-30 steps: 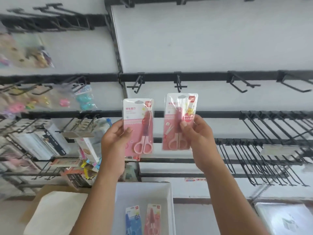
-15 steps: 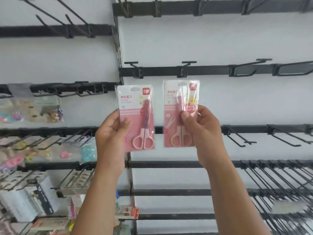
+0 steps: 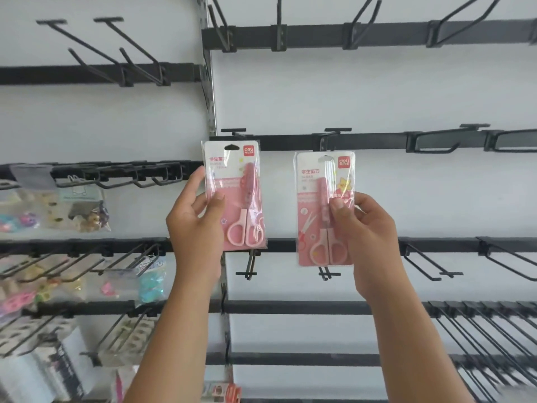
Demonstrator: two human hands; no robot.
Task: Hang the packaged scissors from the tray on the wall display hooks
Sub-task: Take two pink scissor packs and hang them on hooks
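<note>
My left hand (image 3: 193, 225) grips a pink scissors pack (image 3: 234, 196) by its left edge. The pack's hang hole sits just under a black hook (image 3: 233, 131) on the middle rail (image 3: 290, 142). My right hand (image 3: 364, 237) holds a second pink scissors pack (image 3: 324, 209) by its right side, its top just below another hook (image 3: 337, 130). Both packs are upright, facing me and apart from each other. Whether either hole is on a hook cannot be made out. The tray is out of view.
Black rails with many bare hooks cross the white wall, long ones at the lower right (image 3: 479, 330) and looped ones at the right (image 3: 433, 142). At the left, bagged trinkets (image 3: 78, 210) and other stationery (image 3: 52, 370) hang on hooks. A metal upright (image 3: 213, 112) divides the panels.
Both hands have risen with their packs toward the middle rail's hooks and spread further apart. The view tilted upward, so the tray dropped out of sight.
</note>
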